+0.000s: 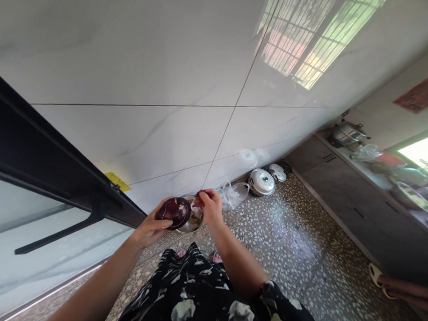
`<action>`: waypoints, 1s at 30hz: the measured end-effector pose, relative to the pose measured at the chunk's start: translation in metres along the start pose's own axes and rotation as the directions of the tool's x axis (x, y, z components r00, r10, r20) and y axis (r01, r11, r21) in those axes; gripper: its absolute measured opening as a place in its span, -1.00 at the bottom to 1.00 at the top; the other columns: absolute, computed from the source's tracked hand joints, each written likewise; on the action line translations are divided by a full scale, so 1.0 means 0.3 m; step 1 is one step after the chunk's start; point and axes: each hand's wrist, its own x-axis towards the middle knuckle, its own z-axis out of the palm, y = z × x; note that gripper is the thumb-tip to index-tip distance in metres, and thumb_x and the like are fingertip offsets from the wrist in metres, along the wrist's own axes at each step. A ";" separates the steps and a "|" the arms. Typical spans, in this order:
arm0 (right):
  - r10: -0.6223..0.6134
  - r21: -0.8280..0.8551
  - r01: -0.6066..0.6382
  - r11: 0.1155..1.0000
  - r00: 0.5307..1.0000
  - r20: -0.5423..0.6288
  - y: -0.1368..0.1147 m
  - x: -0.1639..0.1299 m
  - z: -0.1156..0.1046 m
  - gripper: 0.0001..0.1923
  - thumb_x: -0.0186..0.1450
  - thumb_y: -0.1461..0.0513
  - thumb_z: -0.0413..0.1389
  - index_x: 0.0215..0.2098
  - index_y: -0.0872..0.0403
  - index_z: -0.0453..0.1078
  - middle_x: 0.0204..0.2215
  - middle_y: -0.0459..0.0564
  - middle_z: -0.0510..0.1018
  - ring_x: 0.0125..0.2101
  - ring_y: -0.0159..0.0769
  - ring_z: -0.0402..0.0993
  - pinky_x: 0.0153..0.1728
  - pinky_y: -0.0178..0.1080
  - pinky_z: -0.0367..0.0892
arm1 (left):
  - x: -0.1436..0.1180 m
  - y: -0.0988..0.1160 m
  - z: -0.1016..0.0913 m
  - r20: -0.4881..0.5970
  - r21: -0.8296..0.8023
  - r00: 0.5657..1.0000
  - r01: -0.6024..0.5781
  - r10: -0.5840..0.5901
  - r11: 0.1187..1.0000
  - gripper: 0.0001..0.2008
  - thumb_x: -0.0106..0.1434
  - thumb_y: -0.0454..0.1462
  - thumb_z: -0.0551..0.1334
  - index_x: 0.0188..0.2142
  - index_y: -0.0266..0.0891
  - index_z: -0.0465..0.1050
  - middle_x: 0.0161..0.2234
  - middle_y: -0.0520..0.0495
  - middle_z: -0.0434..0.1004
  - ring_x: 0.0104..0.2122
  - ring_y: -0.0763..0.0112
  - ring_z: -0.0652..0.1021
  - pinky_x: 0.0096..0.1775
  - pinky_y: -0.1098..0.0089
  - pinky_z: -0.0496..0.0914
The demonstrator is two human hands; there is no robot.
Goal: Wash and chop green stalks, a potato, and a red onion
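A round, dark purple red cabbage [175, 212] with pale veins rests in my left hand [152, 227], whose fingers and thumb wrap round its side. Just right of it, my right hand [211, 205] has its fingers pinched together on a small dark red-purple piece of cabbage leaf [197, 200]. Below both hands, a metal basin [189, 231] with scraps in it is partly hidden by the cabbage and my left hand.
Clear plastic bags [232, 195] lie against the tiled wall. Lidded pots [262, 182] stand farther along the floor. A dark-framed door [93, 208] is close on my left. A counter [361, 170] with cookware runs along the right; another person's foot [375, 275] shows there.
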 end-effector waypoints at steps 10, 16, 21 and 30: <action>-0.046 -0.771 0.203 0.603 0.974 0.221 0.081 0.153 -0.041 -0.84 0.11 0.33 0.05 -0.40 0.05 0.47 -0.42 -0.08 0.58 -0.36 -0.36 0.48 -0.28 -0.36 0.33 | 0.053 -0.041 -0.022 -0.133 -0.068 0.990 0.034 -0.043 0.997 -0.55 0.01 -0.25 0.35 -0.06 -0.11 0.40 -0.06 -0.08 0.49 -0.12 0.19 0.51 -0.25 0.29 0.50; 0.168 -0.927 0.235 0.294 0.942 0.292 0.135 0.246 -0.050 -0.60 0.05 0.38 0.13 -0.12 0.12 0.47 -0.23 0.09 0.59 -0.18 -0.18 0.48 -0.19 -0.30 0.30 | 0.068 -0.062 -0.033 -0.229 -0.087 0.973 0.020 -0.039 0.996 -0.64 0.08 -0.26 0.30 -0.09 -0.16 0.40 -0.06 -0.11 0.48 -0.12 0.20 0.51 -0.27 0.26 0.50; 0.019 -0.795 0.376 0.475 0.900 0.436 0.060 0.162 -0.020 -0.74 0.25 0.23 0.03 -0.15 0.07 0.48 -0.23 -0.01 0.57 -0.22 -0.32 0.46 -0.18 -0.35 0.29 | 0.054 -0.061 -0.036 -0.230 -0.104 0.973 -0.013 -0.011 0.995 -0.61 0.07 -0.31 0.29 -0.06 -0.16 0.39 -0.07 -0.12 0.48 -0.13 0.21 0.51 -0.23 0.25 0.50; -0.203 -0.516 0.559 0.649 0.781 0.591 -0.043 0.022 -0.002 -0.87 0.17 0.20 0.14 -0.33 0.07 0.48 -0.35 -0.06 0.49 -0.40 -0.43 0.43 -0.35 -0.40 0.31 | 0.048 -0.043 -0.007 -0.227 -0.074 0.974 -0.041 0.023 0.996 -0.55 0.02 -0.30 0.32 -0.05 -0.16 0.37 -0.11 -0.08 0.50 -0.17 0.25 0.52 -0.20 0.27 0.47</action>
